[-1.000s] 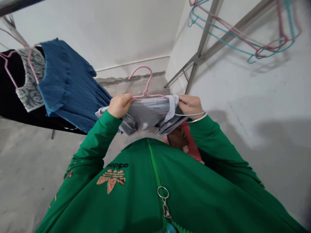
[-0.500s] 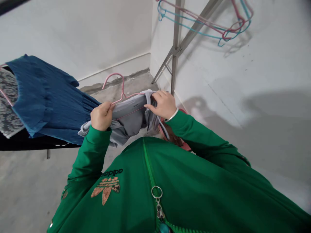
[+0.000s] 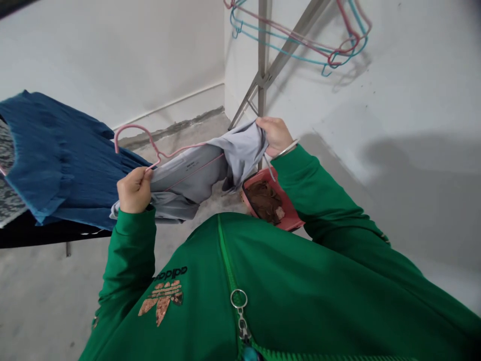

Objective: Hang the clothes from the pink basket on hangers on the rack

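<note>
A light grey shirt (image 3: 205,178) hangs on a pink clothes hanger (image 3: 137,126) in front of my chest. My left hand (image 3: 134,190) is closed round the hanger's arm just below its hook, by the shirt's neck. With fingertips pinched together, my right hand (image 3: 276,134) grips the shirt's right end and stretches it outward and up. Part of the hanger's thin bar shows across the inside of the neck, near a small printed label. Cloth covers the hanger's right tip.
On the left hang a blue dress (image 3: 63,155) and a patterned grey garment (image 3: 7,180). Pink and blue hangers (image 3: 300,50) hang from a metal rack (image 3: 263,75) at the upper right. A red container (image 3: 289,215) with brown contents stands on the floor below my right arm.
My right hand has moved right and up, pulling the shirt's end out taut. My left hand, with the hanger, has shifted left. More of the red container shows.
</note>
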The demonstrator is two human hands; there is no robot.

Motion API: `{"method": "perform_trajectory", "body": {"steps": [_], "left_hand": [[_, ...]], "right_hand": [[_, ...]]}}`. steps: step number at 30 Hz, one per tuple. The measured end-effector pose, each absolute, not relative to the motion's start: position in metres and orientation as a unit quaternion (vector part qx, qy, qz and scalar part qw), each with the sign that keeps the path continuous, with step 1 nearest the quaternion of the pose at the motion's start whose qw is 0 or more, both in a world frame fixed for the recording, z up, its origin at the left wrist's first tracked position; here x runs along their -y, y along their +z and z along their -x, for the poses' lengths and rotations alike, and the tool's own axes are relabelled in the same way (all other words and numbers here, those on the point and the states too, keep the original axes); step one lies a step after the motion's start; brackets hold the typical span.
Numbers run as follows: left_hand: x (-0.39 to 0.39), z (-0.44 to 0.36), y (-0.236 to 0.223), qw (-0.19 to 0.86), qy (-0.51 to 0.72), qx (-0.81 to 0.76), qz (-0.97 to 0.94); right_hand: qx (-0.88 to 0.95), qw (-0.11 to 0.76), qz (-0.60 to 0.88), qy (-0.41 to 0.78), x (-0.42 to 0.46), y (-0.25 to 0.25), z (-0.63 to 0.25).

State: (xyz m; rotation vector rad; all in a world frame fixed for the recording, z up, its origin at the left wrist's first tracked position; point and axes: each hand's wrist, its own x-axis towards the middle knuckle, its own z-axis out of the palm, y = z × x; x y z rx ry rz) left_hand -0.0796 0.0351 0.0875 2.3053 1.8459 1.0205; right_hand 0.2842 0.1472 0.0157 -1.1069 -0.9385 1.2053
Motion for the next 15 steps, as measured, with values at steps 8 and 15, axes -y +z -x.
{"method": "perform_trajectory", "body": {"steps": [8,15], "left_hand": [[-0.035,0.094,0.094,-0.025,0.329,-0.559,-0.761],[-0.038,0.093,0.095,-0.031,0.327,-0.547,-0.770]], "right_hand": [[0.456,0.545,0.544,0.447,-0.160,-0.008,-0.294],[0.579,0.471,0.615,0.256,-0.157,0.004,-0.307]]}}
